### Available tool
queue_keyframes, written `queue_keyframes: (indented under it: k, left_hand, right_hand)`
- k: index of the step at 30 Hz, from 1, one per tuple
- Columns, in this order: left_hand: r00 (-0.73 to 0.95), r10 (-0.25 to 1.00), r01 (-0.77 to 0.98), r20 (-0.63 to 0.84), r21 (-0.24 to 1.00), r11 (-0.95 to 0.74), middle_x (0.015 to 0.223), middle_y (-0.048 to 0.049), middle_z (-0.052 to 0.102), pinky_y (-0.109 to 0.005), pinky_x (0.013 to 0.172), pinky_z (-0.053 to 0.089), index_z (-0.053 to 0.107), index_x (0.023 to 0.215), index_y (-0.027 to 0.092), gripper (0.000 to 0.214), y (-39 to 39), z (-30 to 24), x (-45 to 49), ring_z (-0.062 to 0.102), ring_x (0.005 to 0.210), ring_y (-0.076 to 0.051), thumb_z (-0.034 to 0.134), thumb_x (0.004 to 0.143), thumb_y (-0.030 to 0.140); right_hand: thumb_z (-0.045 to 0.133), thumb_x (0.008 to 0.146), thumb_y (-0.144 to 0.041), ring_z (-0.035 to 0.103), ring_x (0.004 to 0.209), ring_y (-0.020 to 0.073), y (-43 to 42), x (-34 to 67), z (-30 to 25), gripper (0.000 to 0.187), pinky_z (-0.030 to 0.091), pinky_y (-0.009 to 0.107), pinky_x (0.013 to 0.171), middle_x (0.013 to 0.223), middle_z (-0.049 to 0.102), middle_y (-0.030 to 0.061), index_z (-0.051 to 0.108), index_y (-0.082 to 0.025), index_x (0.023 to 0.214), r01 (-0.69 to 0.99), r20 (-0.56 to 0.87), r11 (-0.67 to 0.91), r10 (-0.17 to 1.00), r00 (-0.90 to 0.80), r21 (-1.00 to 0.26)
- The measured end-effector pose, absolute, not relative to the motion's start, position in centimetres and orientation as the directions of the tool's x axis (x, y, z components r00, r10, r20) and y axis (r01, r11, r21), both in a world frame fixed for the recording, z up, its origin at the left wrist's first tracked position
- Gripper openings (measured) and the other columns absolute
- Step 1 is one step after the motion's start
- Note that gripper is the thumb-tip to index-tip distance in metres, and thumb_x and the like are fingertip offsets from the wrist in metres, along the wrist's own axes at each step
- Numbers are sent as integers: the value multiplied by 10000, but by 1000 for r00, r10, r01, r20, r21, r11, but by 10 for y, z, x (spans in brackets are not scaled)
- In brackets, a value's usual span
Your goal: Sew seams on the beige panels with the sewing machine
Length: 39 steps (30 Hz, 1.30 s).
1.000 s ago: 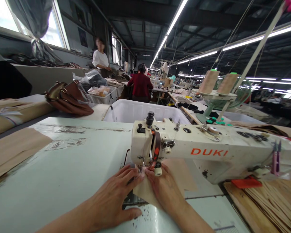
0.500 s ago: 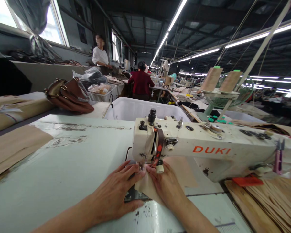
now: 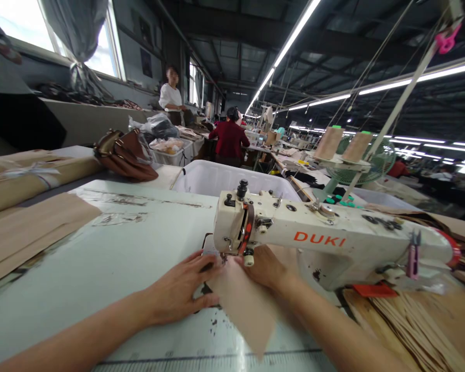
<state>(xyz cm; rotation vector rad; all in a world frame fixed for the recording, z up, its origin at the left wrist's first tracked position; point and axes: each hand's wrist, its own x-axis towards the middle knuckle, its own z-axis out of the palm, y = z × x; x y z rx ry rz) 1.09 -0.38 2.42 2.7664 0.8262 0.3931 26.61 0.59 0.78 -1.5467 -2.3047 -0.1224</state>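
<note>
A piece of beige material (image 3: 244,305) lies under the presser foot (image 3: 223,258) of a white sewing machine (image 3: 279,222), one pointed corner stretching toward me. My left hand (image 3: 182,287) rests flat to the left of the foot, fingers stretched out and thumb apart; its fingertips touch the material's left edge. At the right, behind the machine's head and lower knob, my right hand (image 3: 269,268) has its fingers closed on the material's edge close to the foot. The machine's head partly covers those fingers.
Beige pieces (image 3: 34,227) lie at the left, and a stack of strips (image 3: 406,330) at the right below a red piece (image 3: 374,291). Purple snips (image 3: 413,256) stand on the machine's arm. Behind it are a white bin (image 3: 236,175), a brown bag (image 3: 127,155) and thread cones (image 3: 328,143).
The beige material has swung round, so its corner now points toward me. My right hand has shifted back behind the machine's head. My left hand stays beside the foot; the view has tilted slightly.
</note>
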Motion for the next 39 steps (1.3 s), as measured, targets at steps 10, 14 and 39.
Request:
queue_keyframes:
  k: [10,14,39]
  left_hand:
    - [842,512,458,170,279,-844,1487,-79,465,-452,1177,295,432,1475,250,611,0,11,8,411,1378,-281,607,919,433]
    - [820,549,500,163,261,-826,1466,-111,477,-470,1159,331,434,1471,207,644,-12,8,15,421,1359,-302,620,899,437]
    - [776,588,560,230,179,-809,1438,-90,519,-509,1165,310,467,1454,225,624,-7,-4,24,461,1327,-298,617,901,472]
  right_hand:
    - [407,1019,-216,438,1358,246,-52,249,-16,498,295,519,1177,1457,488,86,348,-201,1512,877,258,457,874,-412,-147]
    - [397,1045,-293,412,1378,191,-40,270,-3,493,233,466,1214,1473,475,42,314,-267,1530,778,183,593,804,-565,-207]
    - [409,1042,-318,566,1227,236,-27,265,-14,436,260,503,1195,1305,607,112,441,-207,1463,795,234,551,832,-502,-253]
